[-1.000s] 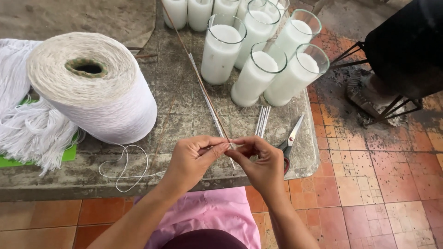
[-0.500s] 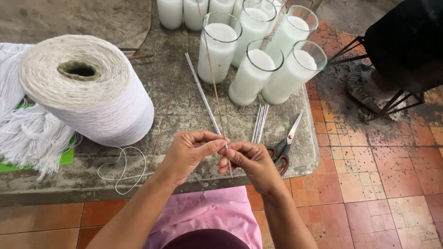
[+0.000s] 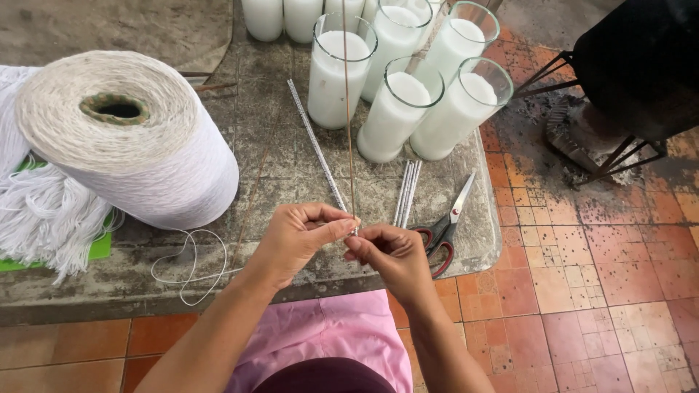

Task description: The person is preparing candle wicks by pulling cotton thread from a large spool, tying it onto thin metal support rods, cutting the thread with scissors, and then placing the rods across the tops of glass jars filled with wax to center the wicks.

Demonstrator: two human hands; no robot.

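Worn stone table [image 3: 182,29] fills the left and centre; its far and left edges run out of frame. Tiled floor on the right, with a black stand [image 3: 641,65] at far right, top cut off, so I can't tell what it is.

Big cone of white string [image 3: 124,138] lies on its side at left. Behind it a bundle of loose white strands [image 3: 36,218] sits on something green, mostly hidden.

Glass candle jars [image 3: 397,116] filled with white wax cluster at the far centre; the back row is cropped at the top edge.

Left hand [image 3: 298,236] and right hand [image 3: 389,255] meet near the table's near edge, fingertips almost touching. Left hand pinches the lower end of a thin brown rod [image 3: 348,109], which rises away over the jars and out of frame. Right hand is closed in a pinch at the same spot; fingers hide what it grips, likely string, can't tell.

Long pale tube [image 3: 314,145] lies on the table, its near end hidden by the hands. Several shorter tubes [image 3: 406,195] lie just right. Red-handled scissors [image 3: 444,229] beside the right hand, partly covered. A loop of white string [image 3: 186,262] trails off the near edge.
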